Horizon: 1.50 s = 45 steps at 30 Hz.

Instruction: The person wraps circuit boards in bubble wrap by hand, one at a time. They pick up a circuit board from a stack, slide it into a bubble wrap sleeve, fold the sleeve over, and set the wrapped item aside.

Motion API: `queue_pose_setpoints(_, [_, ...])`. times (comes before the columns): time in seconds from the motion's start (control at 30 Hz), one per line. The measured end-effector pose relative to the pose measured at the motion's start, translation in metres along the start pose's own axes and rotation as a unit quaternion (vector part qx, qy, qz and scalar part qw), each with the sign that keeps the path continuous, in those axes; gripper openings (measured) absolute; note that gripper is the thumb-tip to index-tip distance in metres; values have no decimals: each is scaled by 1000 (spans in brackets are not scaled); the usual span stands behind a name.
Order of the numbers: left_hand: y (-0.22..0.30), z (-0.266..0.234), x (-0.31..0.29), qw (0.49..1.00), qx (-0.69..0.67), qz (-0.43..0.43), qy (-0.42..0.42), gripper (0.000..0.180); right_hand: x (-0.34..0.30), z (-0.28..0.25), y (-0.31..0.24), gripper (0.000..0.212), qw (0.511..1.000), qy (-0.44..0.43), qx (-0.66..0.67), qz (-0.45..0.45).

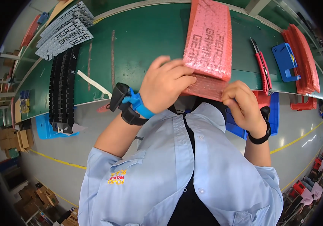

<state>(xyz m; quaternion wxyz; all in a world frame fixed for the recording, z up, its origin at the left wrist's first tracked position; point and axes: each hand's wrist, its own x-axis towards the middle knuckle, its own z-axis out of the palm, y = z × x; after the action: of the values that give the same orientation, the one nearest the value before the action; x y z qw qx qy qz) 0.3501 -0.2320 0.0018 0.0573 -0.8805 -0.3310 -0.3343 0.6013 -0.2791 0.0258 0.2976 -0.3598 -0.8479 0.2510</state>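
Worktop: green (150, 30), its near edge bending just in front of my chest.
Shirt: light blue (154, 150), between my two bare forearms.
Right hand: curled (243, 103), thumb and forefinger pinched together on the flap's right corner; a black band (259, 138) rings the wrist.
Left hand: half open (169, 81), fingers laid over the left side of the flap; I cannot tell how firmly they grip. Blue band (143, 109) and black strap (132, 116) on that wrist.
Flap: reddish bubble wrap (206, 88) between my hands, at the worktop's near edge.
Pink pouch: bubble wrap (208, 37), lying flat at 12 o'clock from my hands, dark lettering on it.
Knife: red-handled cutter (263, 71), 2 o'clock, beside the pouch but apart from it.
Blue holder: 2 o'clock (281, 60), past the knife.
Pink stack: more bubble wrap (302, 58), 2 o'clock, just beyond the holder.
White strip: 9 o'clock (93, 84), lying slantwise.
Black strips: long, toothed (63, 83), 9 o'clock, farther out.
Grey panels: lettered, fanned pile (65, 35), 10 o'clock.
Cardboard boxes: on the floor side (12, 137), between 8 and 9 o'clock, well away.
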Motion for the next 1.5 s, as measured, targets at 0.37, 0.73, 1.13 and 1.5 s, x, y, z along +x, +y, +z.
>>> queue_pose_setpoints(0.37, [9, 4, -1, 992, -76, 17, -104, 45, -27, 14, 13, 26, 974, 182, -132, -22])
queue_pose_setpoints(0.73, [-5, 10, 12, 971, -181, -13, -154, 45, -65, 42, 13, 27, 979, 97, -177, -11])
queue_pose_setpoints(1.13, [3, 19, 11, 983, -168, -19, -74, 37, -48, 29, -1, 25, 982, 137, -121, -52])
queue_pose_setpoints(1.5, [8, 9, -8, 977, -145, -119, -106, 49, -51, 52, -9, 21, 946, 266, -120, 139])
